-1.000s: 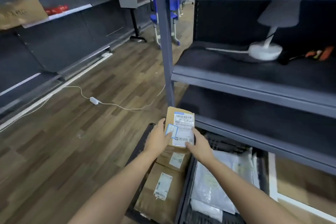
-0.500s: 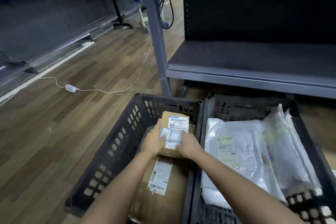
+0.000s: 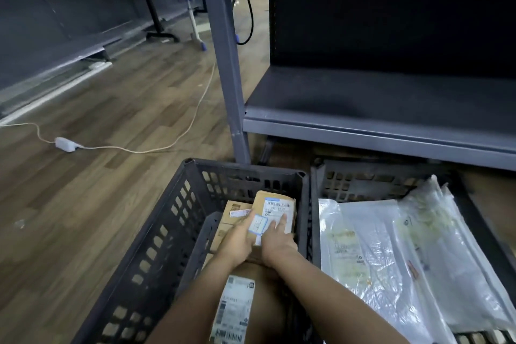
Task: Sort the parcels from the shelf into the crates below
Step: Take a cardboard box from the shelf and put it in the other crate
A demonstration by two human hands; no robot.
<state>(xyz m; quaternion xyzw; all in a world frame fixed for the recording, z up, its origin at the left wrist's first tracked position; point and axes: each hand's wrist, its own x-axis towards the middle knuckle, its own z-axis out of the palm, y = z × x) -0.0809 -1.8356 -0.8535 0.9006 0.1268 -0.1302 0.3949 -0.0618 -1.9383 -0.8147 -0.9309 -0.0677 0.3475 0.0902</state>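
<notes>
Brown cardboard parcel with a white shipping label (image 3: 275,211) goes into the dark slotted plastic crate on the left (image 3: 156,234), both hands closed around its near end: left hand (image 3: 237,240) cupping the side, right hand (image 3: 276,243) with fingers flat across the label. It sits among other cardboard boxes (image 3: 233,213). Placement looks nearly complete; next, both hands let go and return to the grey metal shelf (image 3: 377,131). White plastic mailers (image 3: 391,254) fill the neighbouring crate.

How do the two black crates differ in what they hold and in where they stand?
The left crate holds brown cardboard boxes; the right crate holds flat clear and white plastic mailers. Both hands are in the left crate, none in the right. The right crate's far end sits under the shelf; the left crate stands beside the post. Both are black, perforated plastic, standing side by side.
</notes>
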